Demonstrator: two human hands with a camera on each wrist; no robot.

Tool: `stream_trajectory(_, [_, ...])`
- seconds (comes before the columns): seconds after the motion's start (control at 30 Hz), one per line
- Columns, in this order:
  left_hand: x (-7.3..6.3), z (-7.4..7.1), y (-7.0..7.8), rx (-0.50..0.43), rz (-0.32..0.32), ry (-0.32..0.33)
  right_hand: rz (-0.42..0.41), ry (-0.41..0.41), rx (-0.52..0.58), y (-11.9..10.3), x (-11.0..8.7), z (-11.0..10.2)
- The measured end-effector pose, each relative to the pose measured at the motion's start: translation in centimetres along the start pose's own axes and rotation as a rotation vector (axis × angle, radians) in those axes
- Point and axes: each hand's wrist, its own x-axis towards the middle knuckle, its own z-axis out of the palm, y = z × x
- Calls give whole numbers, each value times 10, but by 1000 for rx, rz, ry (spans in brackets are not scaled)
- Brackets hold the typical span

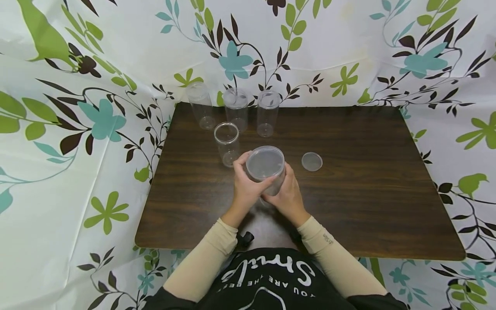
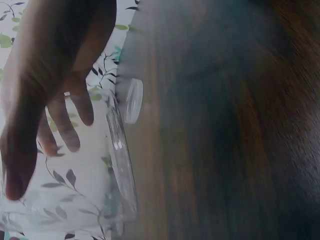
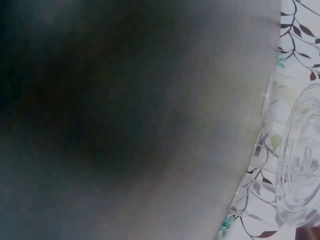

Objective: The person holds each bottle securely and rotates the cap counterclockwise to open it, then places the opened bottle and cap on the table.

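Note:
Both hands hold a clear plastic jar [image 1: 276, 186] above the near part of the table, its translucent round lid [image 1: 265, 162] facing up in the head view. My left hand [image 1: 249, 183] grips the jar's left side, the thumb across its front near the rim. Around the right side and lower front curls my right hand [image 1: 288, 193]. The left wrist view shows the left hand [image 2: 55, 85] with its fingers against the clear wall. At the right edge of the right wrist view appears the jar's ridged base [image 3: 302, 160]; most of the right hand is out of that view.
An uncovered clear jar [image 1: 227, 148] stands just left of the hands. Behind it are three more jars, left [image 1: 200, 105], middle [image 1: 237, 112] and right [image 1: 267, 114]. A loose round lid [image 1: 311, 161] lies right of the hands on the brown table [image 1: 368, 193].

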Motion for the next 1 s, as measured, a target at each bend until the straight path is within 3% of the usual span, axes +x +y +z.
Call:
stream_trajectory(0.13, [0,4,2,-4,-7,8,29,-6,20,0,-1,0])
stream_trajectory(0.27, [3,-3,1,-60,-11,-74,66,-59,116,2,-2,-3])
stream_trajectory(0.43, [16,-27,-4,-171,13,-330,137,-218,365,6,-2,-15])
stream_trajectory(0.53, [26,-43,-8,-315,4,-489,156,-344,496,9,0,-25])
stream_trajectory(0.73, [37,-61,-11,-457,-55,-719,157,-527,569,13,2,-35])
stream_trajectory(0.83, [36,-62,-10,-461,-69,-751,144,-539,547,13,2,-35])
stream_trajectory(1.0, [31,-55,-8,-359,-39,-646,96,-468,470,12,2,-33])
